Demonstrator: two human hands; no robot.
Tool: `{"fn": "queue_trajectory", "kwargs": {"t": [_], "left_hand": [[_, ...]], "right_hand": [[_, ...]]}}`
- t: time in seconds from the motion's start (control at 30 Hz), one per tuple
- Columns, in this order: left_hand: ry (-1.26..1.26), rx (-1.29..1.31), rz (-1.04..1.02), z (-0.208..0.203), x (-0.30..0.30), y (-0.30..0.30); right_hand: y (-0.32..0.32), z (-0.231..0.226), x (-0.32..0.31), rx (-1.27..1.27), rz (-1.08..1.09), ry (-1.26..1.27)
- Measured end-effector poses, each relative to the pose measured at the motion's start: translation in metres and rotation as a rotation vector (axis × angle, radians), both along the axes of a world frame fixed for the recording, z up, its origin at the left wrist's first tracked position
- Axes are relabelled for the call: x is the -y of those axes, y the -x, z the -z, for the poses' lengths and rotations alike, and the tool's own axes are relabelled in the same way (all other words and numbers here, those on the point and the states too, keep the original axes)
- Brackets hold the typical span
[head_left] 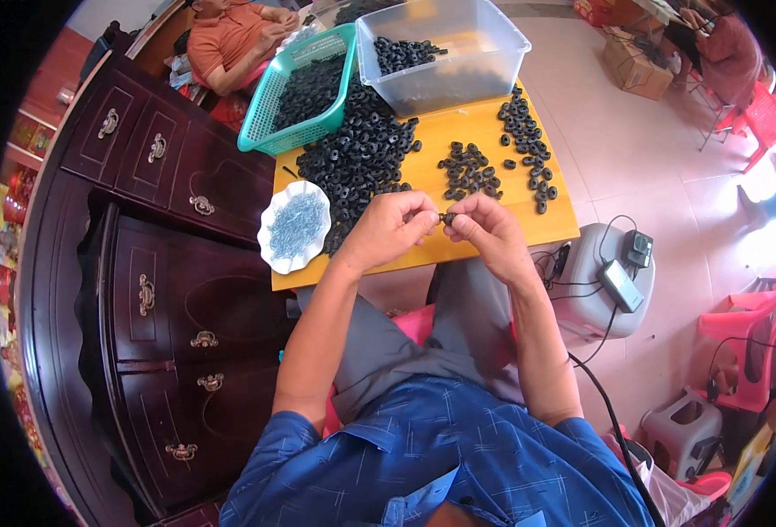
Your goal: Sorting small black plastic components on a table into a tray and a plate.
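Above the near edge of the yellow table (502,239), my two hands meet fingertip to fingertip. Between them is a small black part (448,219), pinched by thumb and fingers of my right hand (493,233). My left hand (388,230) is closed in a pinch against the part's left side; whatever its fingertips hold is too small to make out. Left of that hand, a white wavy-rimmed dish (270,247) holds many tiny bluish-silver pieces (297,221). A heap of black oval parts with holes (353,158) spreads behind it. Smaller groups (470,169) lie beyond my right hand.
A green basket (252,132) and a clear plastic bin (493,66), both with black parts, stand at the back. Dark wooden drawers (195,281) border the left. A grey stool (590,255) carries wired devices. Other people (234,44) sit farther off.
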State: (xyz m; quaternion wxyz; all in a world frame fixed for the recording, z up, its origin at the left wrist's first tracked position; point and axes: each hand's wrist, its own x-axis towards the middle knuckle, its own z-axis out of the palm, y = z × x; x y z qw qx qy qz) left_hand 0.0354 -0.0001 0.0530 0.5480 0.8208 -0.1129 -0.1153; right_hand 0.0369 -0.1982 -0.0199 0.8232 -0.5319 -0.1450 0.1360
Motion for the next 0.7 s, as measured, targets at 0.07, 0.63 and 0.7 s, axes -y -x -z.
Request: {"fn": "queue_trajectory", "kwargs": {"t": [0.07,0.63,0.7], "left_hand": [[-0.061,-0.017,0.033,-0.002,-0.0022,-0.0011],[0.033,-0.041,0.032,0.0024,0.0016,0.0053],[0.026,-0.04,0.021,0.0006,0.0028,0.006]], "right_hand": [[-0.0002,-0.0004,0.0003,0.014,-0.036,-0.005],[0.0021,-0.0055,-0.0008,-0.049,-0.018,-0.051],[0.0022,-0.0052,-0.001,-0.047,-0.014,-0.05]]}}
